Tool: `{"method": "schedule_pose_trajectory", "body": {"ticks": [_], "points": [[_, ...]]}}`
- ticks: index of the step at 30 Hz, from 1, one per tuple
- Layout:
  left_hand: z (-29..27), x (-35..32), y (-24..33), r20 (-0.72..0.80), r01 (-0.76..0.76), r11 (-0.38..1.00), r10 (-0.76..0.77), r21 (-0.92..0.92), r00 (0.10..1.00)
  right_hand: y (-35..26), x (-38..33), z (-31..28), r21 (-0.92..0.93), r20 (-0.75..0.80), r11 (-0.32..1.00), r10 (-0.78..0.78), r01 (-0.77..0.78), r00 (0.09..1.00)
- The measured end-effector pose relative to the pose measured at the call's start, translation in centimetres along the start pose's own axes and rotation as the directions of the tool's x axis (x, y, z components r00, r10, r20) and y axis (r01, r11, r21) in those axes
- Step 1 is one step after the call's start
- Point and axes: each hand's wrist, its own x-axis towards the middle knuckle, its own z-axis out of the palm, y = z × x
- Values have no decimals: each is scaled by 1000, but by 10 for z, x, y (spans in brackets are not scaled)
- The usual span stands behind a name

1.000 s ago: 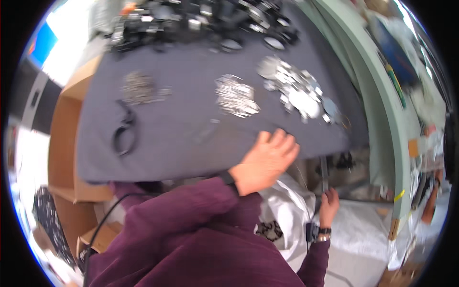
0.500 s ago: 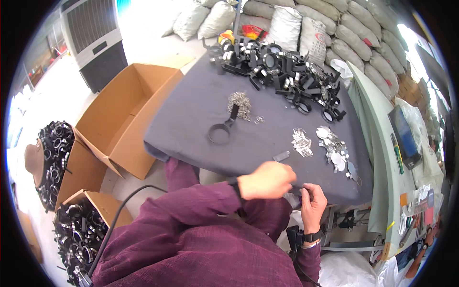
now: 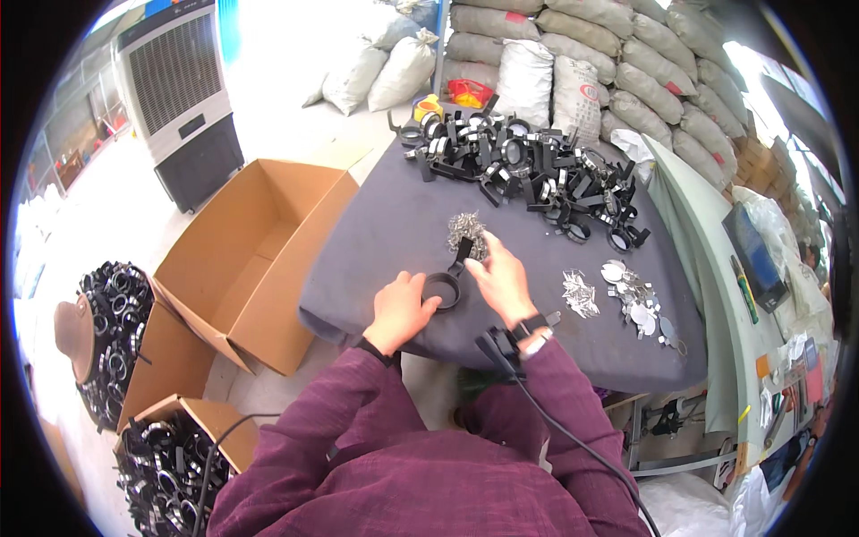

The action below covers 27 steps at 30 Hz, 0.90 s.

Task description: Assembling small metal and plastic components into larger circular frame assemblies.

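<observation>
A grey cloth-covered table point(image 3: 376, 259) fills the workspace centre. The left hand point(image 3: 400, 311) rests on it, fingers curled against the rim of a black ring part with a handle point(image 3: 445, 285). The right hand point(image 3: 502, 278), just right of the ring, has its fingers loosely bent, tips reaching the small metal clip pile point(image 3: 465, 233) immediately beyond; whether they pinch a clip cannot be told. Silver discs point(image 3: 633, 300) lie right of that hand. Beyond, black assemblies point(image 3: 528, 170) are heaped. An open cardboard box point(image 3: 255, 255) stands left.
</observation>
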Motion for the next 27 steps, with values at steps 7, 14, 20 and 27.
{"method": "schedule_pose_trajectory", "body": {"ticks": [7,14,20,27], "points": [[-2,-4,-9,-64,-22,997,17,-73,998,-21,35,35,-183,4,982,-55,54,998],[-30,-2,15,237,286,332,-181,-899,955,-42,-29,-2,-50,-292,932,-357,359,887],[11,1,30,221,219,-35,-75,-975,972,-28,-83,-1,-338,-151,757,-630,559,762],[15,-12,32,293,304,143,-94,-942,952,24,-108,-76,-437,-139,814,-481,382,866]]}}
